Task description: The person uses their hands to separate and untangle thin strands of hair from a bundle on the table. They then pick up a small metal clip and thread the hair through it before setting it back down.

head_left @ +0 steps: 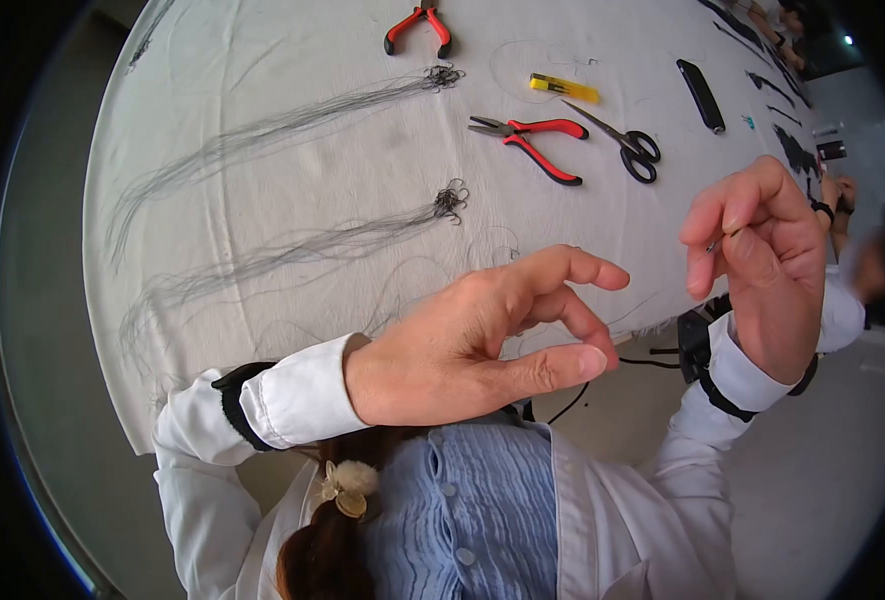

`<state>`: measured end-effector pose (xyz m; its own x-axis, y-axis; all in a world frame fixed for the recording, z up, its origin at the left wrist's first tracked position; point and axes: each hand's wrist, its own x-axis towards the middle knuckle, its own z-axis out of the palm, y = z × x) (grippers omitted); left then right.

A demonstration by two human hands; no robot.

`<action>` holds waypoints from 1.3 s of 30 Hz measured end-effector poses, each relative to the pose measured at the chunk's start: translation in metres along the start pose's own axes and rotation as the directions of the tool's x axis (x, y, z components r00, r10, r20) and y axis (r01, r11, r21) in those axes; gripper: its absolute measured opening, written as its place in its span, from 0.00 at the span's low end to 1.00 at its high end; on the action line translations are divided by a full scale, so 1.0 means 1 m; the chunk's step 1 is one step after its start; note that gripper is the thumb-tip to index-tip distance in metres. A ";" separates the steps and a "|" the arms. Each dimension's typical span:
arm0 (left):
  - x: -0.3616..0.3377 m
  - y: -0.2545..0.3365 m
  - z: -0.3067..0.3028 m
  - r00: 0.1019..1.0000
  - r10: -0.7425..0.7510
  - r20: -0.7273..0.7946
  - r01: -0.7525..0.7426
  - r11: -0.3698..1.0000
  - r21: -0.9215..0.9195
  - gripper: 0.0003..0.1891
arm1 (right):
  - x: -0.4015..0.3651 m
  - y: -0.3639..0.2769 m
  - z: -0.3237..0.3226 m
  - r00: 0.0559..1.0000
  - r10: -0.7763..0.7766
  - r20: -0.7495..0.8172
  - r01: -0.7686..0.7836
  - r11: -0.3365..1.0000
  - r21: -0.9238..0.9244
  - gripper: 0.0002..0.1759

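Note:
My left hand (482,345) is over the table's near edge with its fingers apart and nothing visible between them. To its right, my right hand (762,250) is raised, thumb and index finger pinched on a small dark metal piece (710,246), perhaps a hook. Behind my left hand lies a bundle of dark hooks (450,201) with long thin lines (312,245) trailing left. A second hook bundle (444,77) with similar lines (292,122) rests farther back. Faint thin line loops lie near my left hand.
On the white cloth (352,40) are red-handled pliers (537,145), another pair of pliers (420,28), black scissors (627,145), a yellow cutter (564,88) and a black phone-like object (700,96). Other people (852,200) sit at the right, beside dark bundles.

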<state>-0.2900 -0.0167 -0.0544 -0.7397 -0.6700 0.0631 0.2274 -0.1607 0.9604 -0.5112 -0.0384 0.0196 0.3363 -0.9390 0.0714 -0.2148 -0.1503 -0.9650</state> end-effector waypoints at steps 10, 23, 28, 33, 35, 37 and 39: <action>-0.137 0.072 -0.018 0.862 -0.065 -0.503 0.083 0.997 0.012 0.15 | -0.009 0.033 -0.083 0.936 0.012 -0.351 0.011 0.998 0.064 0.06; -0.244 0.118 -0.058 0.421 0.185 -0.888 0.767 0.450 0.457 0.13 | 0.060 0.014 0.005 0.999 0.012 -0.038 -0.010 0.998 0.063 0.05; -0.170 0.105 -0.069 0.630 0.357 -0.690 0.649 0.246 0.720 0.18 | 0.074 0.004 0.069 0.944 0.137 0.300 -0.167 0.983 0.077 0.03; -0.083 0.063 -0.069 0.873 0.251 -0.418 -0.019 0.874 0.485 0.21 | 0.084 0.003 0.090 0.898 0.099 0.429 -0.161 0.981 0.109 0.05; -0.063 0.047 -0.068 0.910 0.132 -0.394 -0.110 0.991 0.079 0.20 | 0.087 0.002 0.092 0.909 0.091 0.407 -0.152 0.981 0.120 0.05; -0.056 0.051 -0.067 0.920 0.031 -0.390 -0.046 0.999 -0.028 0.15 | 0.087 0.003 0.092 0.917 0.058 0.394 -0.126 0.981 0.149 0.05; -0.052 0.050 -0.069 0.908 -0.046 -0.417 0.019 0.997 -0.070 0.12 | 0.090 0.005 0.092 0.927 0.056 0.371 -0.118 0.982 0.146 0.04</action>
<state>-0.1960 -0.0397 -0.0285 -0.4183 -0.9028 -0.1001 0.2573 -0.2234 0.9402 -0.3976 -0.0948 -0.0017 0.6402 -0.7639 -0.0814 -0.1169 0.0079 -0.9931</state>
